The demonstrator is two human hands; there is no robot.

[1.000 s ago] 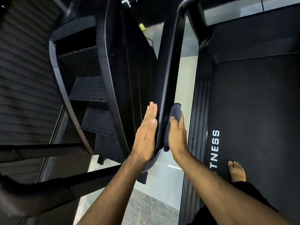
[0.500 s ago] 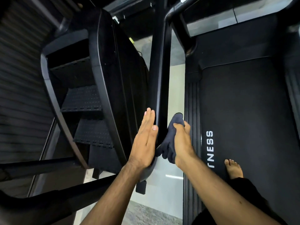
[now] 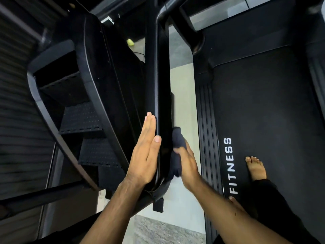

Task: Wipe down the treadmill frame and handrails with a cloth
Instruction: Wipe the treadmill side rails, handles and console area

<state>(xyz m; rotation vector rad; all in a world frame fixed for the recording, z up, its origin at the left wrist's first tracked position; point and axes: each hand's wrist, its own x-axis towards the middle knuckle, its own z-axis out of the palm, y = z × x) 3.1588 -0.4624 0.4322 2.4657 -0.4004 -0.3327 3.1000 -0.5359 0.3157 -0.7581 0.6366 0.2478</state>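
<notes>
Our right hand [image 3: 187,162] grasps the dark cloth [image 3: 177,140], the thumb pinching it against the right face of the black treadmill upright [image 3: 156,76]. The cloth sticks out above the thumb and hangs below the palm. Our left hand [image 3: 145,155] lies flat, fingers straight, on the upright's opposite face. Between the upright and the ribbed side rail [image 3: 205,120] runs a narrow strip of pale floor [image 3: 181,81]. A stepper machine [image 3: 84,120] crowds close on the left. Our fingers behind the cloth are hidden, and the right hand is blurred.
</notes>
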